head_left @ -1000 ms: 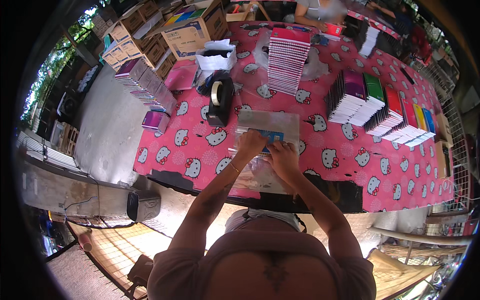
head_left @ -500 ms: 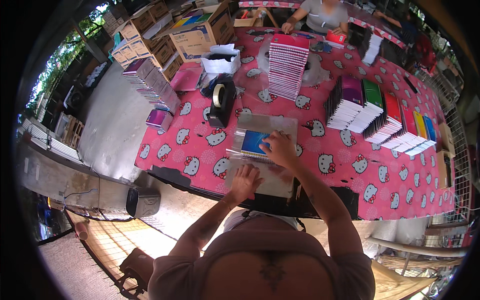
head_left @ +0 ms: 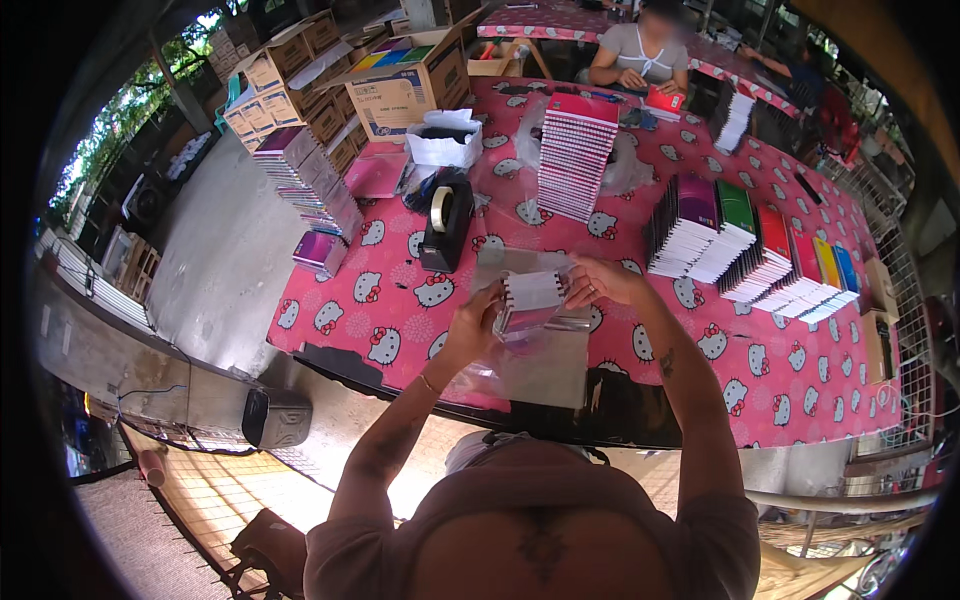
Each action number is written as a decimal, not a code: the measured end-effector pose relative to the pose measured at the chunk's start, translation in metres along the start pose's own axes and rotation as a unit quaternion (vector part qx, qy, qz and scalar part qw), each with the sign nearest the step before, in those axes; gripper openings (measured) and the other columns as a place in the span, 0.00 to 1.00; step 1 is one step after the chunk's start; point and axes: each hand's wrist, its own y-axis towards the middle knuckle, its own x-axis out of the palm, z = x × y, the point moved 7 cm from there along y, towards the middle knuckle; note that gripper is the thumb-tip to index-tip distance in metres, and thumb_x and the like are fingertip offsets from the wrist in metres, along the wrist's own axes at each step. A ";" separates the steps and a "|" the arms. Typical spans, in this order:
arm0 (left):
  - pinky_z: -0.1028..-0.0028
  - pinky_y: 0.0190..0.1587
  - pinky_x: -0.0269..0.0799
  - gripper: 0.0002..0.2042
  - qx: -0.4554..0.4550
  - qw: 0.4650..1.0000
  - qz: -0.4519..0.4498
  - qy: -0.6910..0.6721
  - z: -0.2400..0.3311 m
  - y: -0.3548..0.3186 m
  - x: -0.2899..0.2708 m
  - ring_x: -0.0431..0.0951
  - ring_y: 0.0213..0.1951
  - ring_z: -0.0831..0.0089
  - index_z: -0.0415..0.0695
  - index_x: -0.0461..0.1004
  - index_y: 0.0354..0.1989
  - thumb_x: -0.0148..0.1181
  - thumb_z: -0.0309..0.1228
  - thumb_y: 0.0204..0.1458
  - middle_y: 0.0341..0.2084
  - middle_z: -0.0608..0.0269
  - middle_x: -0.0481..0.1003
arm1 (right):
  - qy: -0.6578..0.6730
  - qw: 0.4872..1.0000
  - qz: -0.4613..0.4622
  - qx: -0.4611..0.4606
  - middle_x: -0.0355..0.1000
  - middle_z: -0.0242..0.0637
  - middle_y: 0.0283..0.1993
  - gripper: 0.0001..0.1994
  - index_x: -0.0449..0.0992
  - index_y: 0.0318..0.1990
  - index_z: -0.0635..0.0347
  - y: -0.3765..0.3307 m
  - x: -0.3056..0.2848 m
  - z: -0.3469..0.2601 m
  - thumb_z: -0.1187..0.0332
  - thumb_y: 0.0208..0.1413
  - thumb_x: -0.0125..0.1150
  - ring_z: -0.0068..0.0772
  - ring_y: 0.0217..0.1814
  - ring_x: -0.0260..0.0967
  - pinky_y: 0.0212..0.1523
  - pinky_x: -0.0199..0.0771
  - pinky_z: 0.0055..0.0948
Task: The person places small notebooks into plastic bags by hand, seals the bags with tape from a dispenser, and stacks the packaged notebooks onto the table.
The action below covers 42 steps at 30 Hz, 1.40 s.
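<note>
Upper left: stacked cartons (head_left: 262, 75); open carton (head_left: 403, 108) just beside them. Far left: wooden pallet (head_left: 146, 272). Lower left: dark bin (head_left: 280, 418). Far side: co-worker (head_left: 602, 73) in grey top (head_left: 652, 64). Right edge: wire fence (head_left: 914, 395).

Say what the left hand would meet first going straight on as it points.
The notebooks: the left hand appears to hold their left side, so they lie first in line, though depth is hard to judge.

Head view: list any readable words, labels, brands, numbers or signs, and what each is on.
Locations only; wording isn't copied.
Open cardboard box: dark print on the front.
Stacked cartons: small markings, too small to read.
Purple notebooks: pale cover lettering, too small to read reliably.
Held notebook bundle: no legible text.
Tape dispenser: no legible text.
</note>
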 end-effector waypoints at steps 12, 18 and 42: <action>0.61 0.54 0.72 0.33 -0.060 0.988 0.140 -0.022 -0.090 0.036 -0.080 0.72 0.56 0.60 0.41 0.66 0.65 0.67 0.30 0.47 0.53 0.56 0.73 | -0.297 0.812 0.333 -0.375 0.54 0.41 0.73 0.33 0.69 0.64 0.47 -0.058 0.097 -0.042 0.58 0.49 0.73 0.43 0.75 0.54 0.72 0.50 0.55; 0.77 0.29 0.69 0.10 -0.358 0.914 0.079 -0.175 -0.162 0.081 -0.141 0.65 0.22 0.83 0.48 0.82 0.39 0.70 0.38 0.52 0.23 0.73 0.74 | -0.528 0.650 0.338 -0.428 0.68 0.31 0.61 0.12 0.78 0.42 0.47 -0.086 0.146 -0.095 0.60 0.51 0.68 0.36 0.67 0.64 0.70 0.51 0.53; 0.68 0.53 0.69 0.13 0.062 0.972 -0.175 -0.144 0.022 0.072 -0.055 0.73 0.47 0.73 0.43 0.80 0.48 0.67 0.27 0.54 0.41 0.64 0.75 | -0.528 0.710 0.361 -0.296 0.77 0.30 0.38 0.19 0.82 0.45 0.46 -0.034 0.166 -0.111 0.49 0.49 0.68 0.35 0.49 0.73 0.54 0.61 0.44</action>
